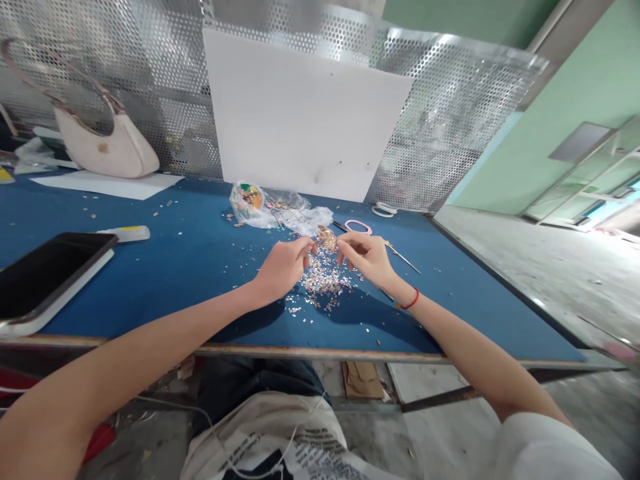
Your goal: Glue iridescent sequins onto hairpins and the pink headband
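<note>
My left hand and my right hand meet over the blue table, fingers pinched together on a small glittery, tan-coloured piece held between them. Directly below the hands lies a scatter of tiny shiny scraps on the blue surface. A red string band circles my right wrist. What exactly the fingertips grip is too small to make out fully.
A clear plastic bag with colourful bits lies behind the hands. Pink-handled scissors and a thin metal tool lie to the right. A dark tablet, a white handbag and a white board against perforated metal stand around.
</note>
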The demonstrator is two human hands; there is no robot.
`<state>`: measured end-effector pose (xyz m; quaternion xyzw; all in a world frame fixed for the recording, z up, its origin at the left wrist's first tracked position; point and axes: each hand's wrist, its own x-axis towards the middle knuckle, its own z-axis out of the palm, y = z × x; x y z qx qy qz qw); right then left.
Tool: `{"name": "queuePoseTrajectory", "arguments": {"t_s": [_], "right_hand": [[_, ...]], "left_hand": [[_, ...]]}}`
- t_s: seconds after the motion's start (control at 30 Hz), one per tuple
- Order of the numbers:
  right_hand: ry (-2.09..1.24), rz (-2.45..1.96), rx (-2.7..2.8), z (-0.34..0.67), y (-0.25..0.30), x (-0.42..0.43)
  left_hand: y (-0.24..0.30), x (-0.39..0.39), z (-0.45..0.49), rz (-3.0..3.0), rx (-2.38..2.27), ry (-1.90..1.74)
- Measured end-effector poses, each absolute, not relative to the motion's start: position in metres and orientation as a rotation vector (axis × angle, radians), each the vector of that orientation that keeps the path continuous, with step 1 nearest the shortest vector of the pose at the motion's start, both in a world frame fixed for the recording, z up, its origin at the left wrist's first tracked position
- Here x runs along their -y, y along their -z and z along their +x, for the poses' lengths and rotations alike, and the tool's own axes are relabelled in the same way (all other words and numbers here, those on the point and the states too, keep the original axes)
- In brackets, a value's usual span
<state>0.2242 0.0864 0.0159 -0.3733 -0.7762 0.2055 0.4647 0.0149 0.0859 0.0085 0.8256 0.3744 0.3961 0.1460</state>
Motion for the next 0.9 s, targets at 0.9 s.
{"name": "queuePoseTrajectory", "arguments": {"t_s": [0.9], "right_hand": [[0.38, -0.921, 1.901, 0.219, -0.006, -0.084]], "left_hand": [[-0.003, -0.081, 0.018, 2.61, -0.976, -1.161]]}}
